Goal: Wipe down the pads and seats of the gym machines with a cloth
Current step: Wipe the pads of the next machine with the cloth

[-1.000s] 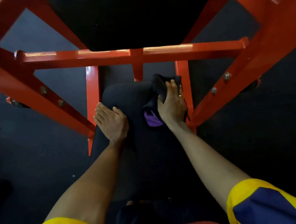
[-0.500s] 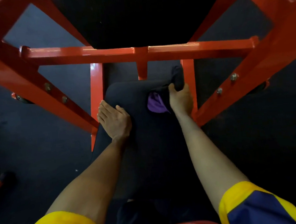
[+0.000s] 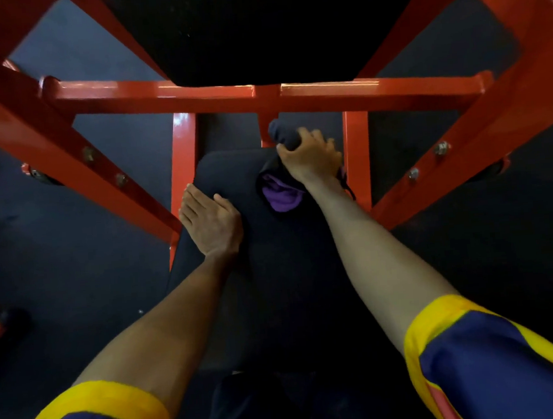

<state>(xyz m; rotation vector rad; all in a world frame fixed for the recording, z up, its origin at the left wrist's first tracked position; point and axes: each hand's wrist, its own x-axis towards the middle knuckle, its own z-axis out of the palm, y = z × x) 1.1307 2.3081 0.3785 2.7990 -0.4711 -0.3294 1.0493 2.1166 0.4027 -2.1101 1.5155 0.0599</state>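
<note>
A black padded seat (image 3: 230, 170) of rounded, rectangular shape lies in the centre of the frame, running from the middle down toward the lower edge between the person's two bare forearms. The right hand (image 3: 311, 161), just above the centre of the frame, has its fingers curled round a bunched dark cloth with a purple patch (image 3: 282, 197) and holds it against the far right corner of the seat. A rolled dark end of the cloth sticks out past the thumb toward the top of the frame, and the purple part lies on the seat just beside the wrist. The left hand (image 3: 210, 223) rests flat on the left part of the seat, close to its left edge, fingers straight and pressed together, pointing to the upper left. It is apart from the cloth. A glossy orange-red steel frame (image 3: 195, 94) surrounds the seat: a crossbar spans the upper part of the frame, two upright posts stand at either side of the seat's far end, and slanted bolted beams run out to both upper corners. A large black upper pad (image 3: 266, 30) fills the top centre above the crossbar. Dark rubber flooring (image 3: 59, 257) shows at left and right. Navy sleeves with yellow bands (image 3: 475, 359) sit in the lower corners.
</note>
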